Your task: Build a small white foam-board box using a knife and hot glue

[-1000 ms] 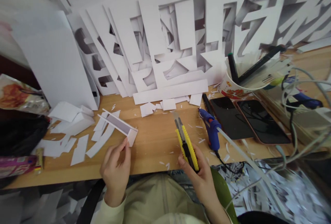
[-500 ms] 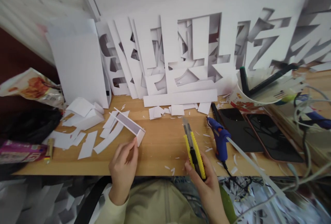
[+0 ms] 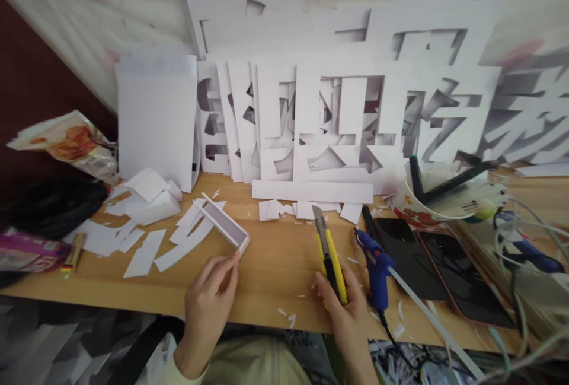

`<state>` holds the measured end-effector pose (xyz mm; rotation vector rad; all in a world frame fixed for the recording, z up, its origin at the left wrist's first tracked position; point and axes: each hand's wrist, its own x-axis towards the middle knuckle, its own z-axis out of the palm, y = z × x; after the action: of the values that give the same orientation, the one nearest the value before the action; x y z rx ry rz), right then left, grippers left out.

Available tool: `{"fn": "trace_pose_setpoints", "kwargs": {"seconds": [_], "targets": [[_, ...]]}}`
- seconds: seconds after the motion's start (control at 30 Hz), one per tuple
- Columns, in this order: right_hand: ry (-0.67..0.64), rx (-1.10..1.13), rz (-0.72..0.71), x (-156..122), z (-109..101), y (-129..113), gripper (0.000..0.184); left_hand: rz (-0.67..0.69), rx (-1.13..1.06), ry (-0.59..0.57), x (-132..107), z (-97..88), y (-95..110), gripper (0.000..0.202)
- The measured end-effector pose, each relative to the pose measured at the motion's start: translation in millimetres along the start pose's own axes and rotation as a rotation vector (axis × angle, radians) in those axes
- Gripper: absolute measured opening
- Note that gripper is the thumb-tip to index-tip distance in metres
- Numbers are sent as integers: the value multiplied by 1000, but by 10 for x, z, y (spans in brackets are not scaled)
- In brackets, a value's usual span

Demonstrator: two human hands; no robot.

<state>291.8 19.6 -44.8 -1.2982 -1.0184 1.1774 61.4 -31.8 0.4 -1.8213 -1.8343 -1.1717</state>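
Note:
My left hand [image 3: 211,299] pinches the near corner of a small, narrow white foam-board tray [image 3: 244,244], open at the top with thin raised walls. My right hand [image 3: 344,302] is wrapped round a yellow and black utility knife [image 3: 332,266]. Its blade [image 3: 319,219] is out and points away from me, above the wooden table [image 3: 284,266]. The knife and the tray are well apart. Loose white strips [image 3: 189,242] lie just left of the tray.
A blue glue gun [image 3: 376,266] with a white glue stick lies right of the knife, beside two phones [image 3: 462,275]. A paper bowl [image 3: 411,201] holds markers. Cut-out white boards [image 3: 306,100] lean at the back. A food packet [image 3: 75,142] and scraps are at left.
The view has tilted up and shifted, so the table sits lower in the picture. Both hands keep hold of the tray and the knife, with little other movement.

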Motion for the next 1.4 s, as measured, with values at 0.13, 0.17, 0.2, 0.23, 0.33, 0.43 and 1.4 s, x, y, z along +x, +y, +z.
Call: {"fn": "trace_pose_setpoints", "kwargs": {"seconds": [0.13,0.17,0.2,0.23,0.33,0.43,1.4], "targets": [[-32,-68,6,34,-78,99,51,13,-82,31,6,-35,114,20],[-29,-84,4,40,-92,100,51,8,-121,15,2,-29,157,21],[-19,-97,0,43,-97,89,51,-4,-166,-12,-5,-13,203,20],[5,-108,-4,45,-92,69,51,-20,-211,-48,-14,13,247,19],[72,-131,-14,40,-40,-17,53,-64,-290,-151,-47,118,342,20],[69,-158,-28,28,5,-80,51,-61,-255,-182,-65,167,327,23],[145,-144,-133,6,20,69,43,-161,121,-342,336,1090,285,34]]}}
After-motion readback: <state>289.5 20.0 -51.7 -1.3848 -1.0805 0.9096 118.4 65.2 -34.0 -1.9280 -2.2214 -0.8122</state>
